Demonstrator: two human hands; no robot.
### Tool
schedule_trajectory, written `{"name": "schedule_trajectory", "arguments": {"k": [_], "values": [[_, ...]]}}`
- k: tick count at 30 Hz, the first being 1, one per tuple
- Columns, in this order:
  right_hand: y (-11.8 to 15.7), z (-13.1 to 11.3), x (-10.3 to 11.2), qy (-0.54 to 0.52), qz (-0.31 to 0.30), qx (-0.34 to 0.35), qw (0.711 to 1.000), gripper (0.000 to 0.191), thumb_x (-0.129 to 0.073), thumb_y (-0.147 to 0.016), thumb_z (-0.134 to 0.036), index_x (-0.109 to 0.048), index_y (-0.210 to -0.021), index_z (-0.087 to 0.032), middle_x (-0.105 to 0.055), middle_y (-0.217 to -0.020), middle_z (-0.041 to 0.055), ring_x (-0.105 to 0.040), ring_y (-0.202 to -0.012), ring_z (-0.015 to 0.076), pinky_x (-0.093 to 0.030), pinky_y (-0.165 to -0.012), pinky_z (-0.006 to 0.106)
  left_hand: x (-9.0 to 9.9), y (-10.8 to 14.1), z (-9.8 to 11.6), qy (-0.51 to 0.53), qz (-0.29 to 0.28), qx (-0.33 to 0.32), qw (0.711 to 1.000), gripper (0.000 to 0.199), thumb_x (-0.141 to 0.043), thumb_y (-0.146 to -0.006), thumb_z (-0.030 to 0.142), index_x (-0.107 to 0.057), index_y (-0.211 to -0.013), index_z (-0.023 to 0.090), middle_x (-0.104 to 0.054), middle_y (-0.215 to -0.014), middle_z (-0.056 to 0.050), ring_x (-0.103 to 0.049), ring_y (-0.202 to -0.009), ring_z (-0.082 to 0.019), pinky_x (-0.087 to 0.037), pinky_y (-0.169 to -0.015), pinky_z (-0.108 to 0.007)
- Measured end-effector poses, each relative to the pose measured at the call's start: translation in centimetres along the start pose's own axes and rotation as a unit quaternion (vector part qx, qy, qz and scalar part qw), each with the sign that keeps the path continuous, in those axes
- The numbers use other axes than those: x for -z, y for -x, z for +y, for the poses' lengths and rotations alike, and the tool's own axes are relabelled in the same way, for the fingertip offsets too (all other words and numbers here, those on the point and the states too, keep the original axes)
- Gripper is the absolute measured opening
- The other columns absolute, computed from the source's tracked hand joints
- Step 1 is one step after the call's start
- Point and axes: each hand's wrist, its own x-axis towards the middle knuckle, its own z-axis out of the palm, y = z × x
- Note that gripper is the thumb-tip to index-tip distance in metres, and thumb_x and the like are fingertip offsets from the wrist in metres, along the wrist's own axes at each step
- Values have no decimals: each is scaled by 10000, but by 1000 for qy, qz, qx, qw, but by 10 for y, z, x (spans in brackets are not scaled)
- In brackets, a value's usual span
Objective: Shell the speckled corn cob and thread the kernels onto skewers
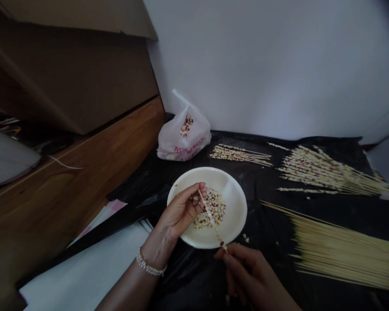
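Note:
My right hand point(246, 272) pinches the lower end of a thin wooden skewer point(209, 214), which slants up and to the left over the bowl. Cream and dark red kernels, corn by their look, are threaded along it. At the skewer's bare upper tip is my left hand point(184, 207), palm up, fingers curled around a few loose kernels, with thumb and fingertips beside the tip. Whether they press on the skewer itself is hard to make out. Beneath lies a white bowl point(236, 211) with a heap of loose kernels point(216, 206).
Behind the bowl stands a white plastic bag point(184, 138) of kernels. Threaded skewers lie in a small bunch point(230, 153) and a larger pile point(311, 168). Bare skewers point(343, 250) lie at right on black plastic sheeting point(262, 224). A wooden board point(116, 151) and cardboard box point(84, 73) border the left.

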Motion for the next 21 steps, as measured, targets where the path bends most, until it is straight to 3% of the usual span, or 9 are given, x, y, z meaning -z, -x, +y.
{"name": "schedule_trajectory", "arguments": {"k": [4, 11, 16, 19, 21], "values": [[0, -2, 0, -10, 3, 0, 1000, 512, -506, -929, -654, -675, -993, -175, -530, -506, -52, -356, -385, 50, -234, -392, 175, 2, 2, -3, -28, -19, 4, 999, 64, -710, -805, 91, -756, -846, 71, -726, -780, -83, -661, -655, -106, -551, -599, -187], [1, -13, 2, -19, 20, 3, 1000, 540, -540, -884, -694, -686, -913, -175, -502, -517, -50, -352, -403, 53, -251, -394, 184, 3, 8, -10, -103, -75, 17, 992, 205, -807, -747, 167, -777, -923, 66, -732, -880, -105, -653, -703, -104, -540, -624, -182], [1, -12, 4, -15, 25, 2, 1000, 522, -533, -904, -669, -689, -984, -177, -509, -527, -46, -351, -398, 54, -222, -369, 178, 5, 5, -11, -85, -74, 18, 993, 189, -727, -841, 206, -767, -961, 66, -730, -939, -133, -660, -736, -116, -562, -660, -196], [1, -9, 5, -25, 30, 1, 999, 530, -529, -903, -675, -685, -1005, -179, -517, -523, -48, -346, -377, 49, -216, -358, 175, 5, 2, -9, -20, -50, 21, 998, 172, -604, -871, 70, -752, -957, 67, -729, -974, -144, -683, -791, -131, -584, -759, -224], [2, -8, 6, -26, 34, 7, 999, 508, -535, -909, -659, -685, -989, -181, -520, -521, -47, -347, -384, 48, -209, -363, 173, 4, 1, -7, -2, -38, 17, 999, 335, -532, -783, -78, -740, -995, 77, -729, -1030, -141, -700, -913, -155, -574, -864, -240]]}}
